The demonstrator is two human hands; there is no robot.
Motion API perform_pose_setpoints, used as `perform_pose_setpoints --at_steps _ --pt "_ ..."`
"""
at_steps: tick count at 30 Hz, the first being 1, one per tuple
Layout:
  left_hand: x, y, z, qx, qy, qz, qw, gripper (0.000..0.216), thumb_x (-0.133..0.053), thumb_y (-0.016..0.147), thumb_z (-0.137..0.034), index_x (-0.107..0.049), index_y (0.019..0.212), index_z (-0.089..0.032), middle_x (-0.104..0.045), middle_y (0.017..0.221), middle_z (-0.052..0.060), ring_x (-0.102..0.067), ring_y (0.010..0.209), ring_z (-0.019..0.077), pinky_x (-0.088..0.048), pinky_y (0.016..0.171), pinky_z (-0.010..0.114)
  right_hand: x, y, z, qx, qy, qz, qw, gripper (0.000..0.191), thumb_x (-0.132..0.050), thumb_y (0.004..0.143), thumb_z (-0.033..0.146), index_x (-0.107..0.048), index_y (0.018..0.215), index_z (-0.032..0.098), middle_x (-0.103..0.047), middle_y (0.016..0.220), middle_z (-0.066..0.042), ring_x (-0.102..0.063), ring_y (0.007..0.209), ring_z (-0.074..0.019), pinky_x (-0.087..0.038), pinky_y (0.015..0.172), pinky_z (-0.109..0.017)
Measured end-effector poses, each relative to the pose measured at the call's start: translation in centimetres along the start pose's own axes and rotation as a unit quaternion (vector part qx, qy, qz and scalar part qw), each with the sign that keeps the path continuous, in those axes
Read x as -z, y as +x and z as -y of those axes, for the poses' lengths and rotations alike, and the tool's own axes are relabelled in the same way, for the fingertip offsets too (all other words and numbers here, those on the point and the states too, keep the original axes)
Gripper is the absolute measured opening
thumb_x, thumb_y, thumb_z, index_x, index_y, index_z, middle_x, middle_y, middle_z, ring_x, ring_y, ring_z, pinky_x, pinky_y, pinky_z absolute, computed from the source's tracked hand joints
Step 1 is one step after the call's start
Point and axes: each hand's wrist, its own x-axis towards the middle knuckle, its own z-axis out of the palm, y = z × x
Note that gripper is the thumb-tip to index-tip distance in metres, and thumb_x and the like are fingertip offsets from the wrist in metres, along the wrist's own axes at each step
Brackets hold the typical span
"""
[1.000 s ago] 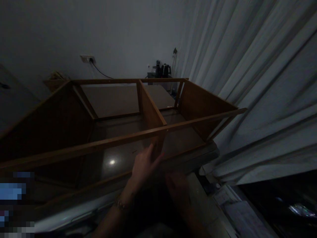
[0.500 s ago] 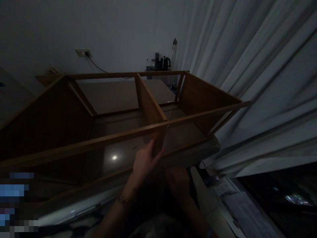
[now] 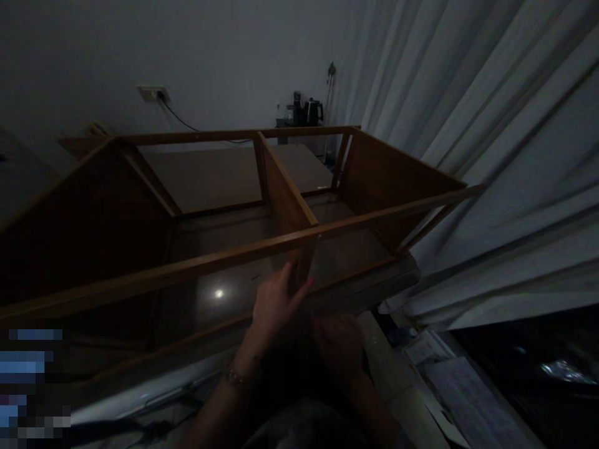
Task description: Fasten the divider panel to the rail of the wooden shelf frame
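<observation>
A large brown wooden cabinet frame [image 3: 224,251] fills the middle of the view, with open sides and a middle divider panel [image 3: 284,187]. My left hand [image 3: 276,299] is closed round the front upright [image 3: 303,259] of that divider, below the long front rail. Its thumb lies on the right side of the upright, and the other fingers are partly hidden behind it. My right hand [image 3: 339,343] is low in front of the frame, right of the left hand. It is dark there, with the fingers curled in, and whatever they may hold does not show.
A long pale curtain [image 3: 421,125] hangs along the right side. Flat boxes [image 3: 461,393] lie on the floor at lower right. Behind the frame are a black kettle [image 3: 313,112] and a wall socket [image 3: 153,94] with a plugged-in cable.
The view has shifted slightly. My left hand keeps its grip on the upright. My right hand has moved a little, staying low with the fingers curled.
</observation>
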Motion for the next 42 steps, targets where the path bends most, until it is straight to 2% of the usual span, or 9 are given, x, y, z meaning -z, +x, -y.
perform_pose_setpoints --at_steps 3,8,19,31,36,42 --pt "-0.1 0.0 0.1 -0.004 0.000 -0.003 1.000 0.045 -0.045 0.088 -0.054 -0.050 0.118 -0.020 -0.069 0.090 0.006 -0.066 0.078 0.0193 -0.047 0.063 0.027 0.2 -0.3 -0.2 0.005 0.009 -0.014 1.000 0.024 -0.045 0.095 0.022 -0.058 0.075 0.021 -0.063 0.061 0.001 -0.054 0.062 -0.0144 -0.034 0.072 -0.031" --pt "-0.1 -0.1 0.2 0.002 0.000 0.003 1.000 0.044 -0.045 0.088 -0.054 -0.052 0.115 -0.020 -0.069 0.090 0.005 -0.066 0.079 0.0197 -0.047 0.062 0.027 -0.2 -0.4 -0.1 -0.029 -0.006 0.031 0.999 0.033 -0.041 0.097 0.024 -0.057 0.068 0.021 -0.061 0.058 0.001 -0.052 0.061 -0.0150 -0.031 0.069 -0.032" --pt "-0.1 0.0 0.2 -0.011 0.010 -0.008 1.000 0.043 -0.046 0.088 -0.052 -0.052 0.115 -0.020 -0.068 0.089 0.006 -0.066 0.080 0.0205 -0.049 0.067 0.029 -0.6 -0.4 -0.4 -0.019 0.017 0.032 0.999 0.030 -0.042 0.096 0.022 -0.060 0.072 0.020 -0.063 0.062 -0.001 -0.055 0.063 -0.0156 -0.032 0.069 -0.032" --pt "-0.1 -0.1 0.2 0.001 0.019 -0.001 1.000 0.046 -0.046 0.088 -0.054 -0.050 0.120 -0.020 -0.068 0.091 0.006 -0.066 0.083 0.0213 -0.048 0.067 0.029 -0.4 -0.3 0.2 -0.020 -0.006 0.055 0.998 0.035 -0.038 0.098 0.025 -0.055 0.068 0.020 -0.061 0.060 0.000 -0.051 0.061 -0.0149 -0.029 0.069 -0.032" --pt "-0.2 -0.1 0.3 -0.003 0.019 -0.004 1.000 0.044 -0.046 0.088 -0.053 -0.052 0.116 -0.020 -0.069 0.091 0.006 -0.066 0.084 0.0212 -0.048 0.068 0.028 0.4 0.3 0.1 0.024 -0.054 0.110 0.992 0.031 -0.043 0.097 0.028 -0.058 0.070 0.022 -0.062 0.063 0.000 -0.050 0.066 -0.0169 -0.028 0.071 -0.034" --pt "0.1 -0.1 0.1 0.006 0.018 0.004 1.000 0.040 -0.045 0.088 -0.055 -0.053 0.106 -0.020 -0.068 0.090 0.006 -0.066 0.080 0.0206 -0.048 0.066 0.028 1.1 1.3 -1.6 0.111 -0.061 0.126 0.984 0.023 -0.051 0.095 0.030 -0.063 0.077 0.024 -0.064 0.070 0.000 -0.052 0.072 -0.0172 -0.029 0.074 -0.034"
